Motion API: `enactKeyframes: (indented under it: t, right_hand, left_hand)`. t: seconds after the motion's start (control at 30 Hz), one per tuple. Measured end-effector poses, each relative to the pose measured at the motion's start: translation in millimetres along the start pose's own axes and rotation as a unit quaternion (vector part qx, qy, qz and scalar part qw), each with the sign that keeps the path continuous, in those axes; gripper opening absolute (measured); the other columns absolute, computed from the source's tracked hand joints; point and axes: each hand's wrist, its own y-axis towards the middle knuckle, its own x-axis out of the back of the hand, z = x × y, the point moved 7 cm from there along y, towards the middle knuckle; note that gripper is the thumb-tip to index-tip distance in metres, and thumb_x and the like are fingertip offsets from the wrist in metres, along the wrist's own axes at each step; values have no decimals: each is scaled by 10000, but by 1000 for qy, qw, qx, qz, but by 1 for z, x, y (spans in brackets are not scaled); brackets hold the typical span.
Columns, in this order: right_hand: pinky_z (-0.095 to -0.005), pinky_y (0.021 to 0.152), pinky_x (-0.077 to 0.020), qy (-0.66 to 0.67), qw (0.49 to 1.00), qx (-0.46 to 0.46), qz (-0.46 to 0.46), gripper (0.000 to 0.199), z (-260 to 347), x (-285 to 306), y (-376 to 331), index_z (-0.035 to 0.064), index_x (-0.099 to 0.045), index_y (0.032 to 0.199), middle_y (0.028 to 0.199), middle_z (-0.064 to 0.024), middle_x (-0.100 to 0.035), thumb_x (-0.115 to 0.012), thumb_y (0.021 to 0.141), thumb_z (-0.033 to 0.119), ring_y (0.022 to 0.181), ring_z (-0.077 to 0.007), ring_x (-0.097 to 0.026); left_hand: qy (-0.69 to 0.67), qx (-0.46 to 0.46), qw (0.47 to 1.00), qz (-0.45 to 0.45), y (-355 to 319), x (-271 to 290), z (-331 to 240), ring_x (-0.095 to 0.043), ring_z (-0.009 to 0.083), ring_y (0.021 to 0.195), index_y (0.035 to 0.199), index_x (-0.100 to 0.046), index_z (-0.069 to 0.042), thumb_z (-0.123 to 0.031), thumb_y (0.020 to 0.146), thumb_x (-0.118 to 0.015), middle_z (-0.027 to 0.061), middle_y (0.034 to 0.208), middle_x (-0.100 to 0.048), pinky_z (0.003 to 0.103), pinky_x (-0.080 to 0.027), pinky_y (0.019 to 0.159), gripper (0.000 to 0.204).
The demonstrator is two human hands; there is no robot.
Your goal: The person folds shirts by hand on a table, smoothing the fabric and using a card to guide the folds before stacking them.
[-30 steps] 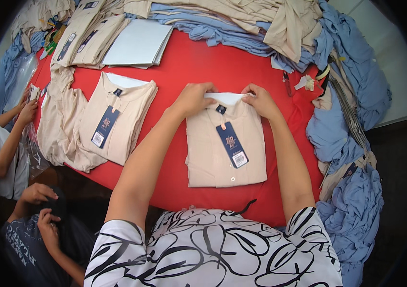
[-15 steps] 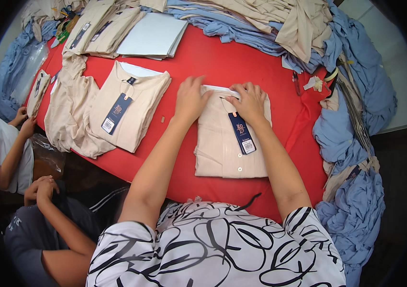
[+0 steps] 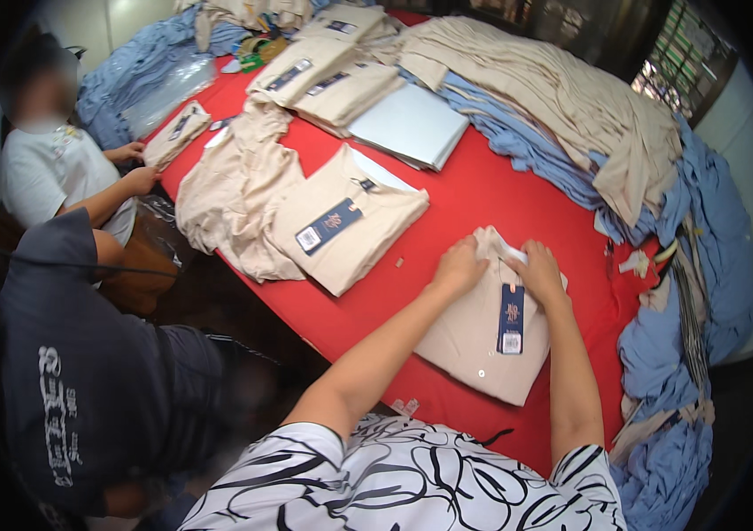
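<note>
A beige folded shirt (image 3: pixel 469 354) lies on the red table in front of me, buttons facing up. My left hand (image 3: pixel 460 267) grips its top edge at the left of the collar, fingers bent over the cloth. On the other side of the collar, my right hand (image 3: pixel 539 271) pinches the top edge with its thumb inward. A bit of collar stands up between the hands, and a strip of white backing shows beside it. From the neck hangs a dark blue tag (image 3: pixel 511 320) on a string, resting on the shirt front.
Left of my shirt lies another tagged folded shirt (image 3: pixel 332 234), beside a loose beige garment (image 3: pixel 239 190). Behind are white boards (image 3: pixel 412 124) and folded shirts (image 3: pixel 350 93). Blue and beige cloth (image 3: pixel 553 106) heaps along the far and right edges. Two people are at the left.
My view has swung left, so the shirt appears tilted and farther right. Both hands keep to its top edge, and the collar cloth now rises between them.
</note>
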Motion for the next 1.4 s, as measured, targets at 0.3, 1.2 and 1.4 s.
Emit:
enactKeyframes:
  t: [0.3, 1.2, 1.4]
  right_hand:
    - [-445, 846, -420, -25, 993, -11, -114, 324, 5, -4, -10, 45, -568, 1013, 1003, -145, -597, -670, 877, 321, 998, -335, -556]
    - [-449, 854, -452, -63, 984, -113, -124, 302, -11, -5, -18, 77, -618, 1042, 1012, -124, -623, -597, 920, 352, 1014, -317, -577]
    - [-440, 887, -422, -70, 989, -44, -120, 328, 9, -3, -5, 100, -625, 1064, 1058, -128, -602, -585, 923, 394, 1023, -314, -552]
  left_hand:
    - [-51, -173, 973, -147, 21, 33, -36, -613, 347, 1080, 1244, -558, -32, -105, 859, -673, 188, 1166, -626, 424, -478, 944, 409]
    - [-44, -307, 941, 131, -71, 214, -101, -663, 326, 860, 1142, -620, -3, -122, 878, -647, 170, 1021, -686, 385, -521, 777, 291]
    - [22, -165, 984, 71, 11, 58, -11, -562, 359, 1082, 1363, -514, -86, -230, 950, -590, 189, 1293, -527, 451, -463, 926, 444]
